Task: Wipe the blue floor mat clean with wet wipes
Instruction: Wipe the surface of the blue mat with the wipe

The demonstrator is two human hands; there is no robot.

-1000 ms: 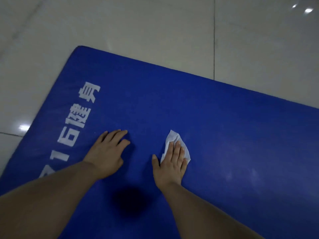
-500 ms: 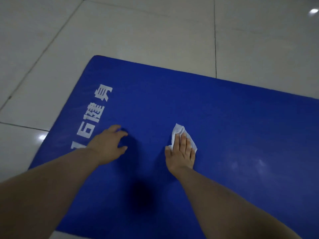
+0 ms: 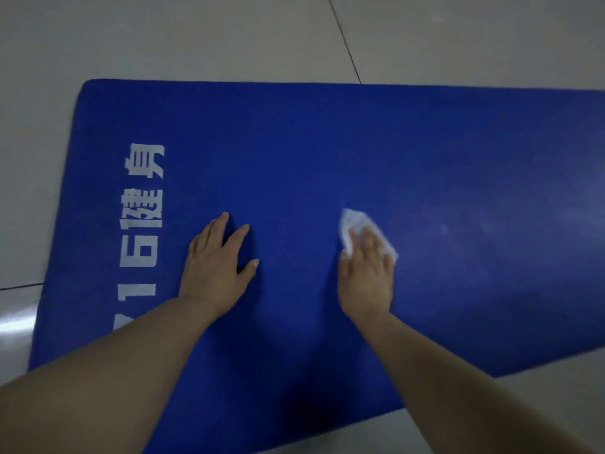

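A blue floor mat (image 3: pixel 327 152) with white printed characters along its left end lies on the tiled floor and fills most of the view. My right hand (image 3: pixel 366 273) lies flat on a white wet wipe (image 3: pixel 352 221), pressing it onto the mat near the middle; the wipe's far part sticks out beyond my fingers. My left hand (image 3: pixel 217 262) rests flat on the mat with fingers spread, just right of the white lettering. Faint pale smudges show on the mat to the right of the wipe.
Light grey floor tiles (image 3: pixel 196 37) with dark grout lines surround the mat at the back, left and front right. The mat's far left corner (image 3: pixel 86 86) and its front edge (image 3: pixel 425 401) are in view.
The view has swung so the mat lies more level across the frame. My right hand with the wipe has stayed near mid-mat, and my left hand now lies flatter with fingers spread.
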